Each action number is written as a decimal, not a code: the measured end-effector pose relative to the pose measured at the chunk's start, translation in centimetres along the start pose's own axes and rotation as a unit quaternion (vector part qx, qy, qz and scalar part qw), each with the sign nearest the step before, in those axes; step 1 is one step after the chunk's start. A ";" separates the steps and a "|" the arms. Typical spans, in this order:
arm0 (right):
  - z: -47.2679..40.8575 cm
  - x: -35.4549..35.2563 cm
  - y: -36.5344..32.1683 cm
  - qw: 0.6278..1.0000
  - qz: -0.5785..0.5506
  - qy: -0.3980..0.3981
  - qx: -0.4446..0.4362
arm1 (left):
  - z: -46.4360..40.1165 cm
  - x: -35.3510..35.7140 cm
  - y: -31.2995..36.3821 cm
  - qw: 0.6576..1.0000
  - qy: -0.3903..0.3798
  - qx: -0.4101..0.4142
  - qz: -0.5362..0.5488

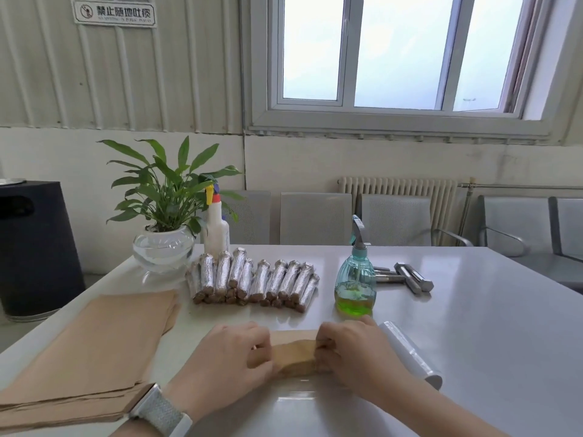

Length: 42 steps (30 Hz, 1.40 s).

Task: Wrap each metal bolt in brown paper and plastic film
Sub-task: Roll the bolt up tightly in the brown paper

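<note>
Low in the centre of the frame, a short roll of brown paper lies crosswise on the glossy white table, with a flat flap of the same paper showing just behind it. The left hand grips the roll's left end with curled fingers, and the right hand grips the right end the same way (whatever is inside the paper is hidden). A pale woven watch band sits on the left wrist at the bottom edge.

Just right of the right hand lies a white roll of clear plastic film, angled toward the lower right. A stack of flat brown paper sheets fills the lower left of the frame.

In the middle of the frame, a double-layered row of finished bundles wrapped in shiny film over brown paper lies on the table. Right of it stands a teal translucent spray bottle holding green liquid, and behind that, a few bare grey metal bolts with hexagonal heads lie together.

At centre left, a leafy green plant in a round glass bowl stands beside a white spray bottle with a red and yellow nozzle. A dark bin stands at the left edge, off the table.
</note>
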State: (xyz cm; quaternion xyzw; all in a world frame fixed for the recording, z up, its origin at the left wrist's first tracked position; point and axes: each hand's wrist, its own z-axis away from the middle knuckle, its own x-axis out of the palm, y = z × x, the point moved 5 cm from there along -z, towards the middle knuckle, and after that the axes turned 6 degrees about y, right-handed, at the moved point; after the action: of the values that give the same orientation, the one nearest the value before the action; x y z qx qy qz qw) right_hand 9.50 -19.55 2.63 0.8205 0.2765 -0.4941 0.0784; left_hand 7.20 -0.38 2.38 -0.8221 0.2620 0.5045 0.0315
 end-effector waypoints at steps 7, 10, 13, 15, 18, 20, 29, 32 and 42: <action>0.3 -0.1 -0.1 0.998 0.012 0.051 0.024 | -1.3 0.9 0.9 0.996 0.032 -0.052 -0.068; 0.5 -0.6 -0.5 0.994 0.050 0.097 -0.014 | -1.5 1.4 0.9 0.994 0.035 -0.064 -0.085; 0.7 0.2 -0.8 0.989 0.080 0.102 -0.067 | -1.6 1.6 0.5 0.992 0.035 -0.085 -0.081; 0.9 0.8 -0.6 0.992 0.080 0.074 -0.064 | -1.8 1.6 0.3 0.992 0.037 -0.102 -0.069; 0.7 0.9 -0.4 0.996 0.071 0.021 -0.051 | -2.2 1.8 0.0 0.991 0.019 -0.111 -0.067; 0.6 1.4 0.1 0.999 0.004 -0.008 -0.037 | -2.4 1.9 -0.4 0.990 0.005 -0.132 -0.038; 0.1 2.4 1.2 0.994 -0.109 -0.021 0.021 | -2.0 2.4 -1.2 0.965 -0.016 -0.229 0.130; 0.1 2.3 1.2 0.993 -0.108 -0.029 0.022 | -2.0 1.6 -0.1 0.984 0.026 -0.173 0.026; 0.0 2.3 1.1 0.991 -0.122 -0.049 0.024 | -1.0 1.0 2.7 0.973 0.082 0.177 -0.120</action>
State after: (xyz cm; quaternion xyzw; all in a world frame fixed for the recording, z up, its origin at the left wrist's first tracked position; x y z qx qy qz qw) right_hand 10.87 -19.62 0.53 0.7575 0.3582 -0.5456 0.0117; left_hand 7.16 -3.44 2.62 -0.8676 0.2481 0.3730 0.2157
